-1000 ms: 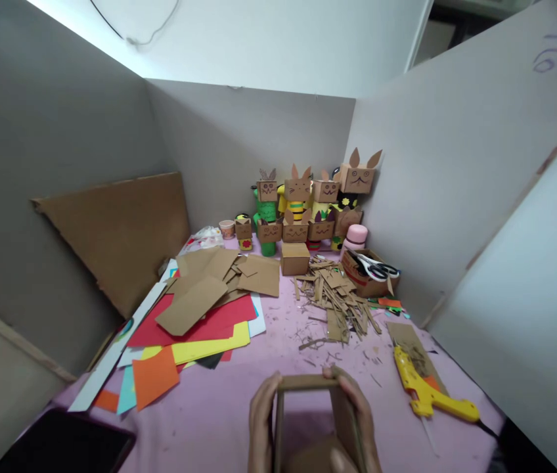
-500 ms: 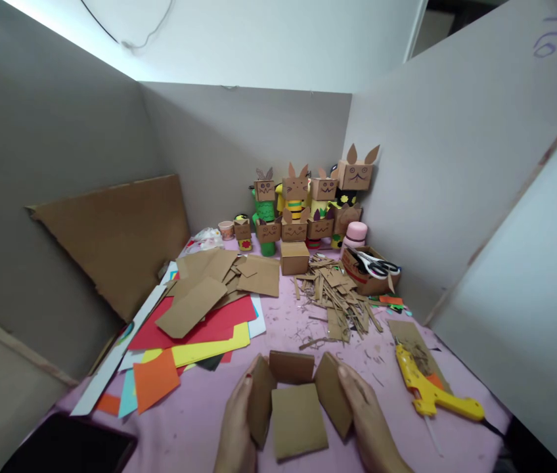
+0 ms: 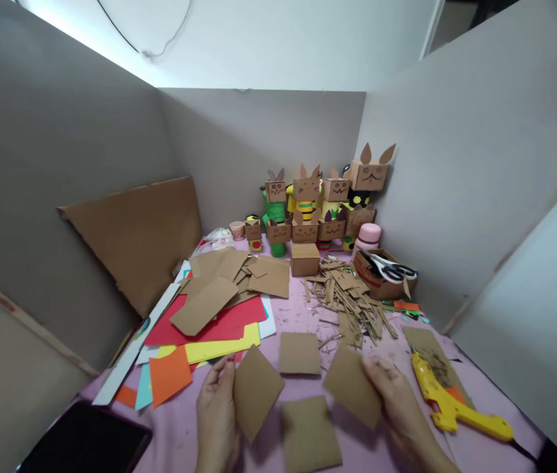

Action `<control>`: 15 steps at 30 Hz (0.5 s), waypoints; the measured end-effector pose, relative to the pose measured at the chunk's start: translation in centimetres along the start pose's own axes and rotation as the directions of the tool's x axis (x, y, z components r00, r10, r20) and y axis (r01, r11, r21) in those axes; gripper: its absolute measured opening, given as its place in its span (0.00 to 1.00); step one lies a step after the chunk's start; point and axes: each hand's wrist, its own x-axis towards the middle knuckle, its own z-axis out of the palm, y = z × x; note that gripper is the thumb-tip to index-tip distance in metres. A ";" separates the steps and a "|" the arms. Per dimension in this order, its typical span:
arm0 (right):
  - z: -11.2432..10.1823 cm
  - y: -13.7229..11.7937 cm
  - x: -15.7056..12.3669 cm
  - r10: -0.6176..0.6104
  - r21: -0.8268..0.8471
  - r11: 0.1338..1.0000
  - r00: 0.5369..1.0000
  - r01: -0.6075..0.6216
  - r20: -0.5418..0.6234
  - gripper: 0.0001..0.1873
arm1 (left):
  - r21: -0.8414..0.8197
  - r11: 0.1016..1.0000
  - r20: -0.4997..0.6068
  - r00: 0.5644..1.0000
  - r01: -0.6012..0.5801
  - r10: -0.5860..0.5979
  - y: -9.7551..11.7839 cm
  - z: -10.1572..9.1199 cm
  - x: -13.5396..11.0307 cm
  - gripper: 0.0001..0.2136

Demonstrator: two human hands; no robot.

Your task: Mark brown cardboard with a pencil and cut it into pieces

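Note:
My left hand (image 3: pixel 218 410) pinches a square cardboard piece (image 3: pixel 257 392) by its left side, tilted above the table. On the other side my right hand (image 3: pixel 397 401) grips a similar cardboard piece (image 3: pixel 352 384) by its right edge, also tilted. Between the hands, two more squares lie on the pink tabletop: a far cardboard square (image 3: pixel 299 353) and a near cardboard square (image 3: pixel 311 433). The pieces I hold are apart from both of these. To the right of my right hand rests a yellow glue gun (image 3: pixel 448 397) with its cord.
Left are coloured paper sheets (image 3: pixel 234 322) under cardboard sheets (image 3: pixel 209 303). A heap of cardboard strips (image 3: pixel 350 302) sits beyond the squares. Behind stand a small closed box (image 3: pixel 305 260) and several cardboard animal figures (image 3: pixel 307 188). Scissors (image 3: pixel 391 269) lie in a box at right; a black tablet-like object (image 3: pixel 84 439) is front left.
My hands have moved apart, each carrying its cardboard piece outward. The far square, upright before, now lies flat. The view has shifted slightly left.

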 end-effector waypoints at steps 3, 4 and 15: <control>1.0 0.5 -0.4 -0.052 -0.135 0.989 0.995 0.064 0.090 0.17 | 0.114 0.993 0.139 0.990 0.000 -0.016 -0.7 0.6 -0.8 0.19; 1.3 0.7 -0.6 -0.080 -0.175 0.980 0.992 0.095 0.095 0.17 | 0.171 0.985 0.190 0.982 -0.027 -0.006 -1.2 0.8 -1.0 0.20; 1.2 1.2 -1.3 -0.197 -0.406 0.865 0.944 0.294 0.265 0.13 | 0.520 0.740 0.559 0.825 -0.427 0.083 -3.8 -0.8 -1.7 0.21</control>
